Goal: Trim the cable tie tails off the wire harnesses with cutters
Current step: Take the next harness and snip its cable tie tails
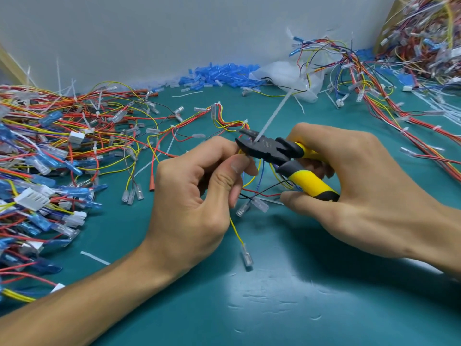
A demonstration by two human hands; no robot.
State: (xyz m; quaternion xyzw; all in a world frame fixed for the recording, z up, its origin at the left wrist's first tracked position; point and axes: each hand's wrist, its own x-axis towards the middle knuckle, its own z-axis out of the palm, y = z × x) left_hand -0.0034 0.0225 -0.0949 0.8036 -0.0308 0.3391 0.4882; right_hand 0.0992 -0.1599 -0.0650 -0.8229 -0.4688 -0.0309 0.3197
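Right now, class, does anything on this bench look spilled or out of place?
Blue terminal sleeves lie scattered in a loose heap against the back wall, and a cut tie tail lies stray on the teal mat, lower left.

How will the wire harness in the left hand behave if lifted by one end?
The wire harness is probably floppy: its thin wires droop below the left hand. Likely light, being so thin. Its ends may snag the wire pile.
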